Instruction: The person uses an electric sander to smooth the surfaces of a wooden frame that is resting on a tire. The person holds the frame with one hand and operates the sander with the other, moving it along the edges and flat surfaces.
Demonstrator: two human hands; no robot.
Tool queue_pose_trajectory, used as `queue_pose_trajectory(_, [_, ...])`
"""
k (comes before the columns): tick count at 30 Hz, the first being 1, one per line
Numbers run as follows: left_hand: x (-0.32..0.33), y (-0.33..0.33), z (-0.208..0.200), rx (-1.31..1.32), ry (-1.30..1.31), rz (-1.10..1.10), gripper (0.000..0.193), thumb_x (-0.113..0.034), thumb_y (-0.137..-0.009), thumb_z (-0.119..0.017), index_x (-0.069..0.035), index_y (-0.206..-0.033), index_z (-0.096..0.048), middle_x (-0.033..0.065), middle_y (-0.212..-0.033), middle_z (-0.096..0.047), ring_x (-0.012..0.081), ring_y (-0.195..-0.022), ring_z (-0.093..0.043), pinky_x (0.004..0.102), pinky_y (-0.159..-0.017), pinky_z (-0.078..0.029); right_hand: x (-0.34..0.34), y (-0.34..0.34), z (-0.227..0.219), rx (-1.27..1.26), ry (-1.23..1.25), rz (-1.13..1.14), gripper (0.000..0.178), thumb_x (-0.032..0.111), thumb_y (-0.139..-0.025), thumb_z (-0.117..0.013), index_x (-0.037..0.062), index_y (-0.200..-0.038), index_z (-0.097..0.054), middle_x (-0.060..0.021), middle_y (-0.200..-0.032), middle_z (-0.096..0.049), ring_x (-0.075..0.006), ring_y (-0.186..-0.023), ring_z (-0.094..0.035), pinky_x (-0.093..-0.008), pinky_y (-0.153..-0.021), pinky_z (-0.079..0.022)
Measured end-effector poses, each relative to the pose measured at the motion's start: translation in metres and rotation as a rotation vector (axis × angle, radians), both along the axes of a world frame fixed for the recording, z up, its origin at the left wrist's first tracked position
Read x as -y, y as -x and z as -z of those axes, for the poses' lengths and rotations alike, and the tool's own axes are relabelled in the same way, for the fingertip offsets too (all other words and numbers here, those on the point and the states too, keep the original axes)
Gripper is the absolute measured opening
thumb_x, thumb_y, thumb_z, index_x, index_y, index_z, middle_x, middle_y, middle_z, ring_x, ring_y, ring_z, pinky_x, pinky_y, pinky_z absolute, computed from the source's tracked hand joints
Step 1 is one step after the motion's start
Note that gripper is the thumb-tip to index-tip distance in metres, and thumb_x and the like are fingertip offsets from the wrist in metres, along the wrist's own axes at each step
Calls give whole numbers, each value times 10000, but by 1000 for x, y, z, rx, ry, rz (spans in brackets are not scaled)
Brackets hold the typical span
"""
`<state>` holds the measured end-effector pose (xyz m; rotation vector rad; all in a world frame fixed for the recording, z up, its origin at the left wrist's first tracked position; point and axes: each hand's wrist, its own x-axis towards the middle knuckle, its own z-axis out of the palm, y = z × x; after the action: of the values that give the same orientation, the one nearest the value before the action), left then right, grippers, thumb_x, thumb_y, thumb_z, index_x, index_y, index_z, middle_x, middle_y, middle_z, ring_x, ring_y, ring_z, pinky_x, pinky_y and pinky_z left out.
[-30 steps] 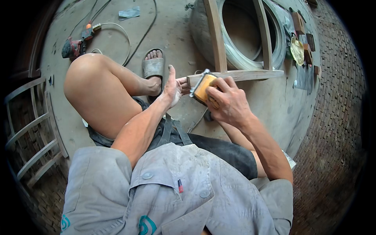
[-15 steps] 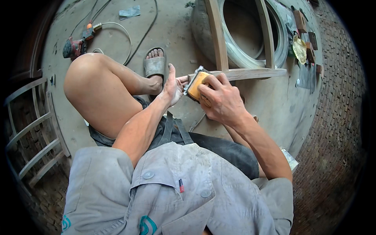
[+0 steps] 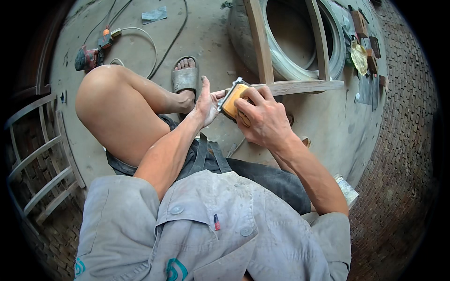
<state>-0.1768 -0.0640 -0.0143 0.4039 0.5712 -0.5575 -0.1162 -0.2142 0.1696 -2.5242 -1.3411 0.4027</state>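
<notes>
My right hand (image 3: 266, 116) is closed around a yellow hand sander (image 3: 231, 100) with metal clips at its edge. The sander sits tilted at the near end of a pale wooden frame (image 3: 304, 87), over its rail. My left hand (image 3: 205, 107) is beside that rail end, thumb raised and fingers stretched toward the wood. Its fingertips pass close behind the sander, which partly hides them, so how firmly they touch the rail cannot be made out. Two crosspieces of the frame run away from me and lean over a large tyre (image 3: 240, 51).
A red power tool (image 3: 87, 58) with its cord (image 3: 153, 44) lies at the far left. Another slatted wooden frame (image 3: 49, 183) stands at the left edge. Bricks (image 3: 360, 24) and a crumpled yellow wrapper (image 3: 359, 58) are at the far right, beside brick paving (image 3: 403, 103).
The sander and my right hand have shifted slightly left along the rail end, and the sander's tilt differs a little. My left hand stays in nearly the same place.
</notes>
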Motion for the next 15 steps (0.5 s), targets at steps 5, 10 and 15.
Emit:
queue_pose_trajectory(5, [1, 2, 11, 24, 3, 6, 1237, -935, -865, -55, 40, -1452, -541, 151, -1385, -655, 265, -1299, -600, 429, -1164, -373, 20, -13, -5, 37, 5, 58, 298, 141, -759, -757, 136, -1033, -640, -86, -1093, -602, -322, -1022, -603, -420, -680, -613])
queue_pose_trajectory(10, [1, 0, 7, 1, -64, 47, 1243, -943, -855, -50, 27, -1465, -534, 147, -1412, -639, 270, -1311, -584, 449, -1156, -367, 55, -30, -6, 113, -27, 215, 215, 161, -795, -756, 113, -963, -630, -69, -1071, -608, -325, -978, -594, -420, -742, -583])
queue_pose_trajectory(15, [1, 1, 12, 6, -25, 38, 1267, -965, -833, -42, 12, -1448, -564, 140, -1409, -641, 258, -1310, -572, 444, -1156, -352, 25, -13, -2, 76, 2, 193, 239, 152, -780, -752, 107, -981, -630, -104, -1083, -593, -332, -996, -599, -428, -688, -595])
